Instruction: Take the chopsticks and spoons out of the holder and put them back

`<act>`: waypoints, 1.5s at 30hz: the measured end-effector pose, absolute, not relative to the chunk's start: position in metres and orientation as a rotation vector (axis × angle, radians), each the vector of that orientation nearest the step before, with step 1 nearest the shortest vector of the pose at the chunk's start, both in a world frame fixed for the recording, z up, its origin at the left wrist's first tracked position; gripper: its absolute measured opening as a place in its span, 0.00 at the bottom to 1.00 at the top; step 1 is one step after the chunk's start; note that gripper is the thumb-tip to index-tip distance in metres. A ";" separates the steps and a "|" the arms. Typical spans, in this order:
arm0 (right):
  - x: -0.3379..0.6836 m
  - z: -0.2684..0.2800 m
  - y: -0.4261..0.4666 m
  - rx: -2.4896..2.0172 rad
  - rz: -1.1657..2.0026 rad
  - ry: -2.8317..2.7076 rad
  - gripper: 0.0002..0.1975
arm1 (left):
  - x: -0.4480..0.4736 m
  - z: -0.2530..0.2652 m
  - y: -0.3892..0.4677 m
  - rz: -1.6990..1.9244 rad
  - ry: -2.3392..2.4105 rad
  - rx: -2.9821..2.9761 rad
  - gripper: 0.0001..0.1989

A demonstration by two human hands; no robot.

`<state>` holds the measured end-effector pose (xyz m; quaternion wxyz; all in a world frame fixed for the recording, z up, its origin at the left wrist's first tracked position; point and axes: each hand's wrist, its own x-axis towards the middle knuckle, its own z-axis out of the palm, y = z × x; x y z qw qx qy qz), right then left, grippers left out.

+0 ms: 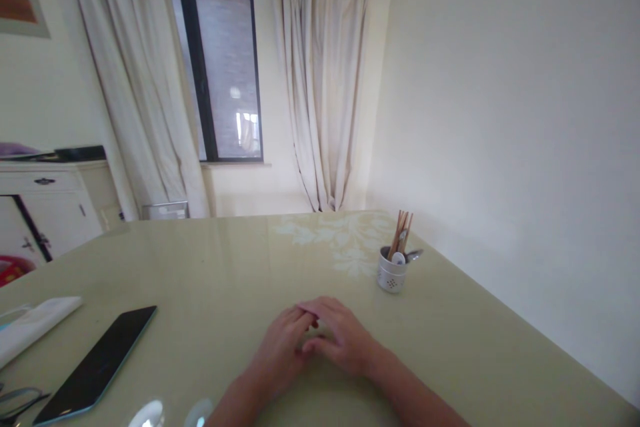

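My left hand (283, 347) and my right hand (345, 337) rest together over the table (230, 280), near its front middle. The right fingers lie across the left ones, and the fingers of both are bent and pressed together. A small gap shows between the thumbs and fingers, with dark fingertips inside it. No object is visible in either hand. Beyond my right hand stands a white perforated utensil holder (391, 277), with several wooden chopsticks (401, 233) and some spoons (399, 258) upright in it.
A black-screened tablet or phone (100, 363) lies at the left, beside a long white object (43, 323) and a pair of glasses (23, 400). A wall (515, 147) runs along the right table edge. Curtains (325, 80), a window (227, 73) and a cabinet (55, 207) stand behind.
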<state>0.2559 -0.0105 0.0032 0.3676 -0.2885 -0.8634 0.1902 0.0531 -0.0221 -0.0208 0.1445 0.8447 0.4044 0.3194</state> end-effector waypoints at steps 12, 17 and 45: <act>0.255 -0.003 -0.006 -0.855 0.450 -2.350 0.18 | 0.060 -0.023 -0.018 0.730 1.143 2.669 0.10; 0.254 -0.004 -0.005 -0.858 0.442 -2.376 0.19 | 0.059 -0.022 -0.018 0.746 1.145 2.684 0.11; 0.379 0.005 0.059 -1.320 0.202 -0.662 0.37 | 0.037 -0.029 -0.006 1.109 1.161 2.652 0.16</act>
